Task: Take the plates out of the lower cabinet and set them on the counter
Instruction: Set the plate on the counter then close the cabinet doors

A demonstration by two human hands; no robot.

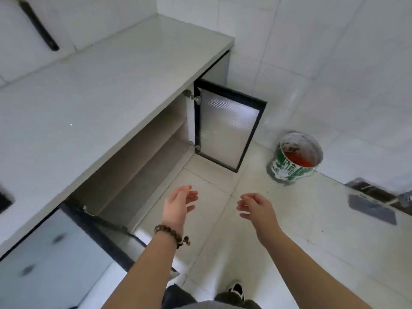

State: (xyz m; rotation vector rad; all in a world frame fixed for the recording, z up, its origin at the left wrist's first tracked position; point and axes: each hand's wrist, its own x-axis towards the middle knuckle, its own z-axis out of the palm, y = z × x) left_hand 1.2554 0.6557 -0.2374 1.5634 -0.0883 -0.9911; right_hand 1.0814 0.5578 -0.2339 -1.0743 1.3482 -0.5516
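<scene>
We find both hands empty, fingers spread: left hand (178,202), right hand (256,207), hovering over the floor tiles. The open lower cabinet (142,175) lies ahead-left, beneath the pale grey worktop (89,97); the left hand is nearer. No plates are visible on its shelves; their position cannot be confirmed.

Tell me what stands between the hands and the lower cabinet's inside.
Nothing visible does. Both doors are swung open, and the left hand and right hand hang empty over bare floor before the opening. No plates show on the visible shelves.
</scene>
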